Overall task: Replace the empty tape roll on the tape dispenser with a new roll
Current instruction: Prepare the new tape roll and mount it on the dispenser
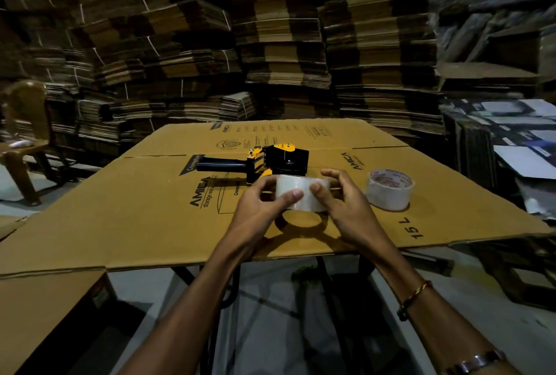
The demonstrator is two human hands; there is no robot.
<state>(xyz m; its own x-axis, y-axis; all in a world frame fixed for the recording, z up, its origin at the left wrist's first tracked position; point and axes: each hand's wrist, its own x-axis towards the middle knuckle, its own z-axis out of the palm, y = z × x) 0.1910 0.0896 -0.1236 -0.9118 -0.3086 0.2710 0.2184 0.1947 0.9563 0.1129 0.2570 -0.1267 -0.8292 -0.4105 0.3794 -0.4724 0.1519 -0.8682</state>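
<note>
A clear tape roll is held a little above the flattened cardboard sheet. My left hand grips its left side and my right hand grips its right side, thumbs on the near face. Just behind it lies the black and yellow tape dispenser on its side, handle pointing left. A second roll, white with red print on its core, lies flat on the sheet to the right.
The cardboard sheet covers a small table with dark legs. Tall stacks of flattened cartons fill the background. A brown plastic chair stands at the far left. Loose sheets and boxes pile up at the right.
</note>
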